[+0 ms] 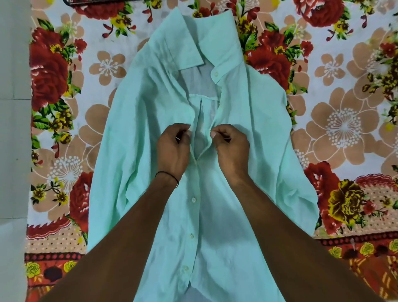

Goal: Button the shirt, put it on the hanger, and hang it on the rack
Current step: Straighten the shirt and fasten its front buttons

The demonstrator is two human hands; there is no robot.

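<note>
One view only, from the head: wide-angle, tipped steeply down and forward. Both forearms come in from the bottom edge. The left hand [172,151] and right hand [231,151] sit near centre, close under the lens. The shirt [247,215] runs collar far, hem near, with the floral sheet [64,90] filling both sides.

The pale mint-green collared shirt [247,103] covers the middle of the red-and-tan floral bedsheet [344,120] lengthwise. My left hand [172,148] and right hand [230,148] pinch its front edges, my forearms crossing its lower half. Bare sheet runs along both side edges; a dark, cropped object [81,2] lies far left of the collar.
</note>
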